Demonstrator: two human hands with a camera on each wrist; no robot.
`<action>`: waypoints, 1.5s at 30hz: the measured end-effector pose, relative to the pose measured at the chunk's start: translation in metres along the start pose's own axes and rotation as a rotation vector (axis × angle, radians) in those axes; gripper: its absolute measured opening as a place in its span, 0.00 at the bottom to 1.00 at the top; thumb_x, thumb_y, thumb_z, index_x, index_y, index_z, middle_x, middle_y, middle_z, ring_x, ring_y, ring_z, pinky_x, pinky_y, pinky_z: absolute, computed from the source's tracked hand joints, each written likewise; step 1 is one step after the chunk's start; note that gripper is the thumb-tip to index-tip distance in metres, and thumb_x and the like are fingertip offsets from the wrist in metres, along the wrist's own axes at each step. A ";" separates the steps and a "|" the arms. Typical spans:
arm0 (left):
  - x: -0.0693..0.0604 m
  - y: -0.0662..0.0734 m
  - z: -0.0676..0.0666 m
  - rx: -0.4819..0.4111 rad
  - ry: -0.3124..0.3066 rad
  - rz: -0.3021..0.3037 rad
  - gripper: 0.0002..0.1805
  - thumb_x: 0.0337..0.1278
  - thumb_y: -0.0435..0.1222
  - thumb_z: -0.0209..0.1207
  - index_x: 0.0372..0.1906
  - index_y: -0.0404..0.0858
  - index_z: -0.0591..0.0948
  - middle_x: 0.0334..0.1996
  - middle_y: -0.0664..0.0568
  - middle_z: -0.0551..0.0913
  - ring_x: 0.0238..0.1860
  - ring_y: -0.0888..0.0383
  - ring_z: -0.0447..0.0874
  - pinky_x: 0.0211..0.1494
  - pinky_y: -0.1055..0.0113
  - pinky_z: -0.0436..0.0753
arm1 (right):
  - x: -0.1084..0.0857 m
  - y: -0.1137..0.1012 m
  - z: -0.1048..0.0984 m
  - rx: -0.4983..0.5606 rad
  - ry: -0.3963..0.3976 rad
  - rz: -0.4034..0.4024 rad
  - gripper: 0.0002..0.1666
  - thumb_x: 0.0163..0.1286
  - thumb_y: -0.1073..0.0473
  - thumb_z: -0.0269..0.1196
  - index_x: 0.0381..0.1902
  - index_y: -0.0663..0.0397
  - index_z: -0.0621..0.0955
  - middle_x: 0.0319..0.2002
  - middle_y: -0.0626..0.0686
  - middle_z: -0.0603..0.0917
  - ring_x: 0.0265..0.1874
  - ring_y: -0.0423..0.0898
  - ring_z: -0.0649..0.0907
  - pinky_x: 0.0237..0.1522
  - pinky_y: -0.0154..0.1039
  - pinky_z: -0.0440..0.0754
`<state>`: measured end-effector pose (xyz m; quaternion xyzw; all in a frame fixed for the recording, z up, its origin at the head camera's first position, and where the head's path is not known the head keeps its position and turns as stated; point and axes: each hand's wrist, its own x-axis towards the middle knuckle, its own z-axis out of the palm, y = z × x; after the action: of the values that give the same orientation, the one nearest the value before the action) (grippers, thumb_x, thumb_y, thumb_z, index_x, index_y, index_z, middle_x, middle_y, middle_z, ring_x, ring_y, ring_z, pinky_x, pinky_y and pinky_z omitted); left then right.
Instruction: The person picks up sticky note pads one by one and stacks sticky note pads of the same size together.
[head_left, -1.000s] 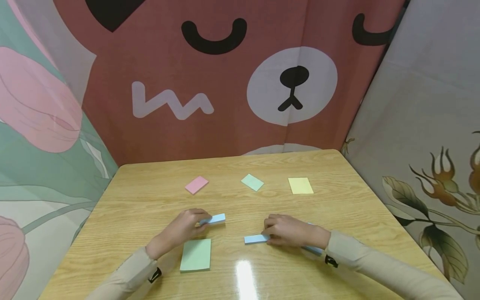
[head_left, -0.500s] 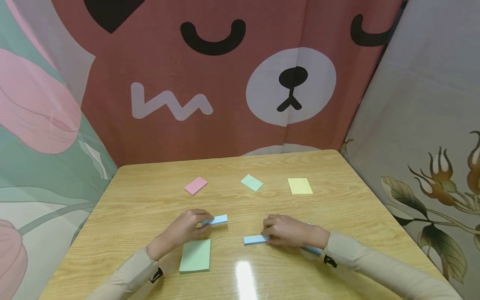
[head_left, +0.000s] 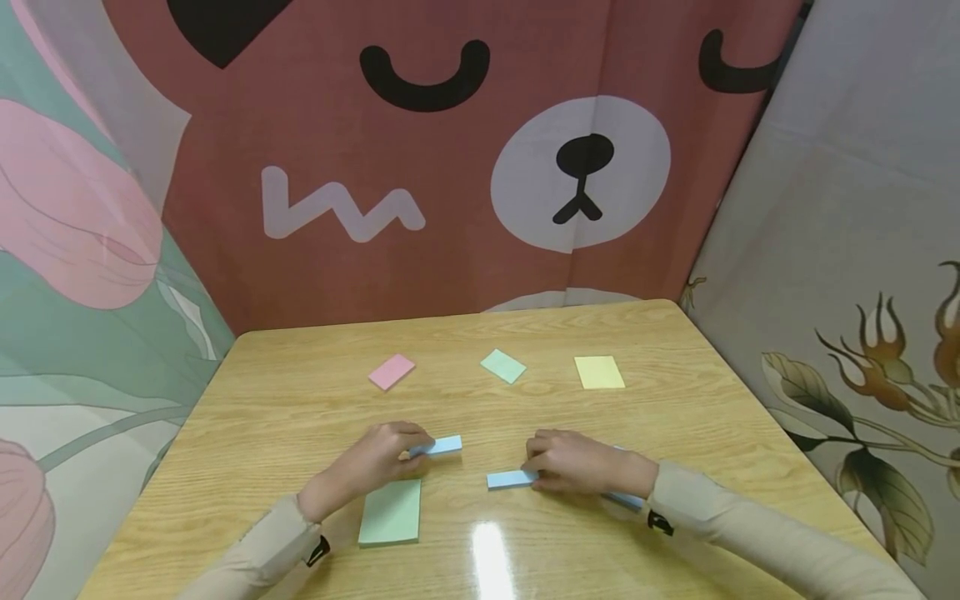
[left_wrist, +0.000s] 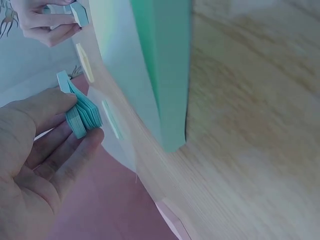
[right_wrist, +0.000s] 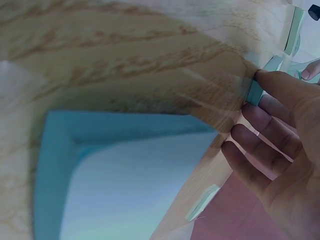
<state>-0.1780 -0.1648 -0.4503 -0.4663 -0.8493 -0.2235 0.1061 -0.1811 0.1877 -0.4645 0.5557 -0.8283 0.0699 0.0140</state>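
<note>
My left hand [head_left: 390,450] pinches a narrow light-blue sticky note pad [head_left: 444,445] between thumb and fingers, just beyond a large green sticky note pad [head_left: 391,511]. The left wrist view shows the sheets of that narrow pad [left_wrist: 82,114] spread apart at one end. To the right, my right hand [head_left: 577,461] holds a second narrow blue sticky note pad [head_left: 508,479] by its right end, low at the tabletop. Under the right wrist lies a larger blue sticky note pad [head_left: 625,501], mostly hidden in the head view; the right wrist view shows this larger pad [right_wrist: 125,185] close up.
Along the far part of the wooden table [head_left: 300,392] lie a small pink pad [head_left: 392,372], a small green pad [head_left: 503,366] and a yellow square pad [head_left: 599,372]. A bear-print curtain [head_left: 450,283] hangs behind the table, with patterned cloth at both sides.
My left hand has shifted slightly right and a little nearer to me, carrying its narrow blue pad. The right hand and its pad have stayed in place.
</note>
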 end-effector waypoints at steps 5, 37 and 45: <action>0.003 0.004 0.001 0.002 -0.014 0.002 0.11 0.51 0.26 0.70 0.42 0.32 0.86 0.40 0.46 0.87 0.39 0.55 0.87 0.41 0.75 0.82 | 0.000 0.000 0.000 0.003 -0.008 0.009 0.14 0.68 0.52 0.67 0.48 0.50 0.87 0.40 0.43 0.80 0.38 0.35 0.75 0.37 0.25 0.75; 0.018 0.020 0.011 -0.034 -0.104 0.024 0.10 0.56 0.30 0.68 0.44 0.34 0.87 0.42 0.48 0.87 0.42 0.58 0.86 0.45 0.77 0.80 | 0.001 -0.002 -0.002 -0.014 0.006 0.002 0.13 0.67 0.52 0.68 0.46 0.49 0.87 0.40 0.44 0.81 0.38 0.35 0.76 0.39 0.26 0.76; 0.023 0.023 0.016 -0.045 -0.112 0.040 0.09 0.55 0.29 0.69 0.43 0.34 0.87 0.41 0.49 0.87 0.42 0.60 0.86 0.45 0.79 0.79 | 0.001 -0.001 -0.001 -0.011 0.003 0.006 0.13 0.67 0.51 0.68 0.47 0.49 0.87 0.40 0.43 0.81 0.38 0.35 0.76 0.39 0.26 0.76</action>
<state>-0.1705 -0.1295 -0.4487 -0.4973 -0.8392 -0.2138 0.0524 -0.1801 0.1867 -0.4629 0.5532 -0.8302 0.0663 0.0180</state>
